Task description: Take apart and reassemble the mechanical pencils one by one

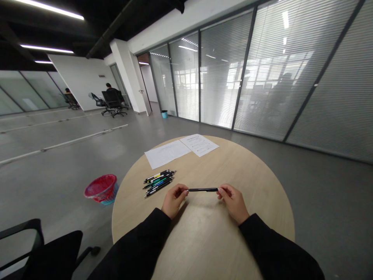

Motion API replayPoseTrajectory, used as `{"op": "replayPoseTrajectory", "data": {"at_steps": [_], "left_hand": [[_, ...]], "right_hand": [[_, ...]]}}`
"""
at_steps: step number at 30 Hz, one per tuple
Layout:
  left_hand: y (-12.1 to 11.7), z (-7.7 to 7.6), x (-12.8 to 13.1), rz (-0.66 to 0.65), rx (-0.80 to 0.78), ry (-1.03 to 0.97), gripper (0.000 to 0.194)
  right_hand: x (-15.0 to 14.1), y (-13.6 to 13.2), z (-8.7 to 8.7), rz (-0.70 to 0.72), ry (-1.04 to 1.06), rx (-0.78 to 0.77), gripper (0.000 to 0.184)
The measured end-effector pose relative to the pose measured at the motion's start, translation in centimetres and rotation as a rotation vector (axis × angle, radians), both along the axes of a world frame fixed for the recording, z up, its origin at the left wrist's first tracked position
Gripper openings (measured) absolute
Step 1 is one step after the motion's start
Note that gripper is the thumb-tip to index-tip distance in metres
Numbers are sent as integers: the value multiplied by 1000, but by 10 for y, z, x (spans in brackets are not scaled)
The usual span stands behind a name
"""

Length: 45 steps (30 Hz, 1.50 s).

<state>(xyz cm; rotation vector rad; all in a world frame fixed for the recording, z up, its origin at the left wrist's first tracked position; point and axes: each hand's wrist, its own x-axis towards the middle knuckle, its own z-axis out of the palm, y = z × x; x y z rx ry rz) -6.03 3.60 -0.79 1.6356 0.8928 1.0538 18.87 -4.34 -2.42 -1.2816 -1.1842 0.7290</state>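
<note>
A black pen [203, 189] is held level above the round wooden table [204, 249], one end in each hand. My left hand [175, 199] pinches its left end between thumb and fingers. At the other end, my right hand [231, 200] closes its fingertips on the tip. The clip shows near the right side of the pen. To the left of my left hand lies a loose pile of several pens [159, 182], mostly black with white, yellow, green and blue parts.
Two printed sheets, a left paper [167, 154] and a right paper [201, 144], lie at the table's far side. A red-lined waste basket [101, 188] stands on the floor at left. A black chair [55, 252] is at lower left. People sit in the background.
</note>
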Motion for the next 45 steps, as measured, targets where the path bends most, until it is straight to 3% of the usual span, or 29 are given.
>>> {"op": "replayPoseTrajectory", "data": {"at_steps": [29,45], "left_hand": [[-3,3,0,37,1,18,28],[-4,6,2,62,-12,-14,25]], "right_hand": [[-1,1,2,-13,16,0,43],[2,3,-8,-35,28,6,40]]}}
